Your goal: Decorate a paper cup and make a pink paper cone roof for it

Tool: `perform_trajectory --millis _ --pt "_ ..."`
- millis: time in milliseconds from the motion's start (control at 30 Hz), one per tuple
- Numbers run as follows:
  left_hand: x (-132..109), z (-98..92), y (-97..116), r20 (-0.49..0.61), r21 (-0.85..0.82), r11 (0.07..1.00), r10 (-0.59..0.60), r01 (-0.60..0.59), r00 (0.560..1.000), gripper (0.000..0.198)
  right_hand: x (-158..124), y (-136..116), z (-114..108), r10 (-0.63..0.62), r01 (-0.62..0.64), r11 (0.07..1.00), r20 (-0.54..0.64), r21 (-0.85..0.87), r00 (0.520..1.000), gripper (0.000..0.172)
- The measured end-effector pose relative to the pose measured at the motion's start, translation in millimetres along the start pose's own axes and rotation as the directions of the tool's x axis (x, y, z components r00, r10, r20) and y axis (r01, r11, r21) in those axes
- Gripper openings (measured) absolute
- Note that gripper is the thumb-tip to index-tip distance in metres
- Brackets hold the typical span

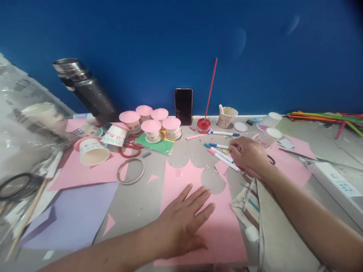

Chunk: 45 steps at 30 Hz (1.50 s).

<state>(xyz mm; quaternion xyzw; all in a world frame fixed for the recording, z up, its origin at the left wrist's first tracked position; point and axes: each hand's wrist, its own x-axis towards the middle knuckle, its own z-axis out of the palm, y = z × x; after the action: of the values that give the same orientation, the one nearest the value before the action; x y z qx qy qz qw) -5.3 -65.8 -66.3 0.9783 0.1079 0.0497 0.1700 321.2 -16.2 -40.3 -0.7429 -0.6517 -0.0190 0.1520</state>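
My left hand [184, 223] lies on a pink sheet of paper [221, 234] with its fingers spread. Curved pieces are cut from the sheet's far edge, and a round hole shows near its right side. My right hand [248, 155] is closed above several marker pens [224, 156] at the right; what its fingers hold, if anything, is hidden. A blue-capped marker [218, 146] runs toward its fingertips. Another blue-capped marker [227, 133] lies just beyond. A small pink scrap [221, 170] sits between the sheet's edge and my right hand.
Decorated paper cups with pink cone tops [151, 130] stand at the back left, near red scissors [130, 149] and a tape roll [131, 170]. A phone [183, 106] leans on the blue wall. Purple paper [76, 215] lies left; a cloth bag [280, 226] and power strip [340, 185] lie right.
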Motion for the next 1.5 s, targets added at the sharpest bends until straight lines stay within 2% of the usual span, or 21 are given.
perform_trajectory --millis 133,267,467,600,867,1100,1267,1367,1500 --pt "2.4 -2.9 1.2 0.023 0.013 1.0 -0.004 0.004 1.0 0.1 3.2 1.2 2.1 -0.021 0.024 0.999 0.071 -0.043 0.997 0.025" --pt "0.8 3.5 1.1 0.0 0.002 1.0 -0.023 0.023 1.0 0.106 5.4 1.5 3.5 -0.036 0.039 0.999 0.108 -0.032 0.993 0.025" --pt "-4.8 24.4 -4.2 -0.083 0.02 0.999 -0.024 0.026 0.996 0.11 5.3 4.5 1.2 -0.002 0.0 1.0 0.077 0.03 0.997 0.023" --pt "-4.9 30.1 -9.2 -0.067 0.055 0.998 -0.01 0.014 0.998 0.109 6.7 7.6 -1.5 0.046 -0.05 0.994 0.048 0.092 0.998 0.022" --pt "-6.4 17.4 -9.5 -0.052 0.073 0.997 0.006 -0.002 0.999 0.084 6.1 5.0 -8.7 0.09 -0.093 0.989 0.037 0.112 0.995 0.021" --pt "-6.3 16.7 -7.3 -0.054 0.069 0.998 -0.007 0.011 0.999 0.083 5.4 5.4 -5.0 0.123 -0.125 0.991 0.033 0.056 0.992 0.023" --pt "-5.9 12.8 -5.9 -0.041 0.063 0.998 -0.01 0.013 0.999 0.083 3.6 0.0 -13.4 0.099 -0.099 0.995 0.021 0.008 0.995 0.022" --pt "-5.3 10.4 -4.6 -0.025 0.063 0.998 -0.027 0.028 0.999 0.084 -1.5 -7.2 -19.0 0.038 -0.036 0.999 0.118 -0.017 0.992 0.021" --pt "-2.6 4.1 -2.8 -0.013 0.05 0.998 -0.033 0.033 0.999 0.085 -9.4 -16.4 -18.6 -0.058 0.074 0.996 0.267 -0.051 0.962 0.025"
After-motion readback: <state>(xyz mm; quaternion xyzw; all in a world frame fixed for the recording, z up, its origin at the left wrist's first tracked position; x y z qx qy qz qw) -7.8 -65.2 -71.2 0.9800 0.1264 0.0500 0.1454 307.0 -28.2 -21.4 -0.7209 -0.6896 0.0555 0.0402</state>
